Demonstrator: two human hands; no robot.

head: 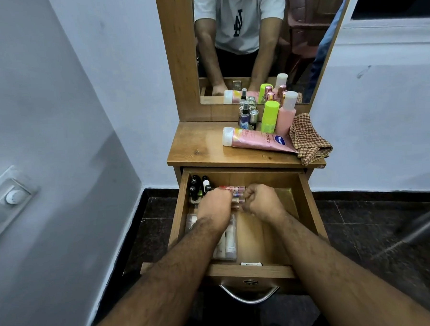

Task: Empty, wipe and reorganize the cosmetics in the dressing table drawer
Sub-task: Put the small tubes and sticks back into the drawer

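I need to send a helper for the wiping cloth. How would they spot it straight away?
Start at the dressing table top below the mirror. On its right end, beside the lying pink Vaseline tube and the upright pink bottle, sits the cloth, crumpled and hanging slightly over the edge. It is the only fabric there, checked brown and cream.

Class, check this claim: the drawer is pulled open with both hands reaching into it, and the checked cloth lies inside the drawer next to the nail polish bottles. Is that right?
Not quite. The drawer is open with the left hand and right hand inside, but the head view shows the checked cloth on the tabletop, beside the pink tube. The nail polish bottles do stand inside.
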